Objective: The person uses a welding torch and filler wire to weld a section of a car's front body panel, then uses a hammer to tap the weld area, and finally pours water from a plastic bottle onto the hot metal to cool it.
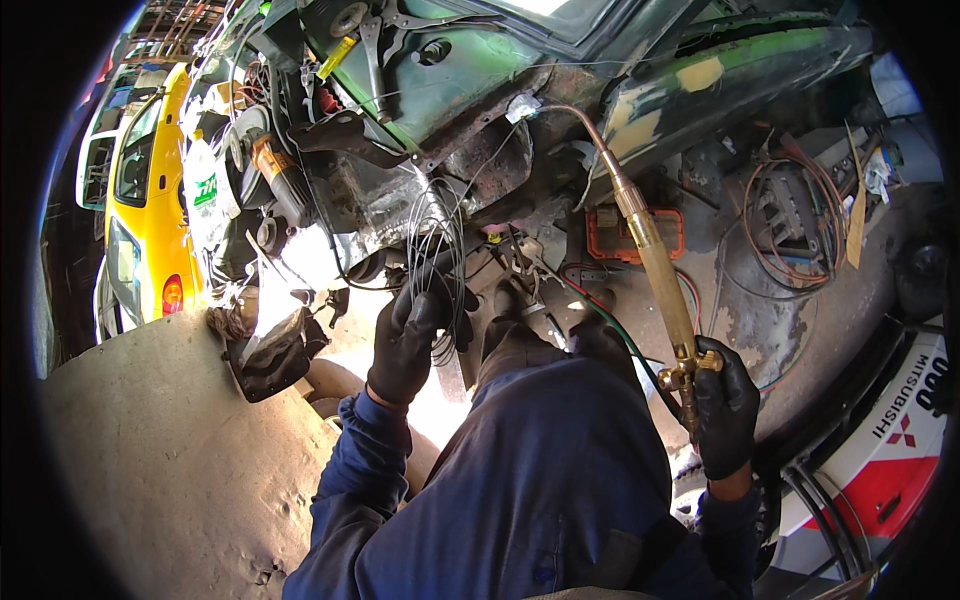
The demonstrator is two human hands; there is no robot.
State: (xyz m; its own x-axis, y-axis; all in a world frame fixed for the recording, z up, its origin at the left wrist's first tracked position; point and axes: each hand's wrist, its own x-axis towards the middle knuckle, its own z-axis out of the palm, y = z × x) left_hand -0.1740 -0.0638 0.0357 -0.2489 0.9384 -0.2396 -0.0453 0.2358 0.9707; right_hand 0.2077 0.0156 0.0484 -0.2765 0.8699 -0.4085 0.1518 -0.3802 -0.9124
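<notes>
My black-gloved left hand [405, 340] is closed round a loose coil of thin wire [432, 240]. One strand runs up from the coil toward a small pale patch [521, 108] on the rusty car body metal [490, 165]. My gloved right hand [728, 410] grips a brass gas torch [655, 260] at its valve end. The torch's thin bent neck [603, 150] reaches up and left, and its tip is beside the pale patch. Whether a flame burns there I cannot tell.
Locking pliers [370, 60] and an orange angle grinder [278, 170] are at upper left. A green hose [622, 335] trails past my legs. An orange tray [660, 250], coiled hoses [755, 225] and a white-and-red panel [890, 470] lie to the right. A brown board [190, 450] fills the lower left.
</notes>
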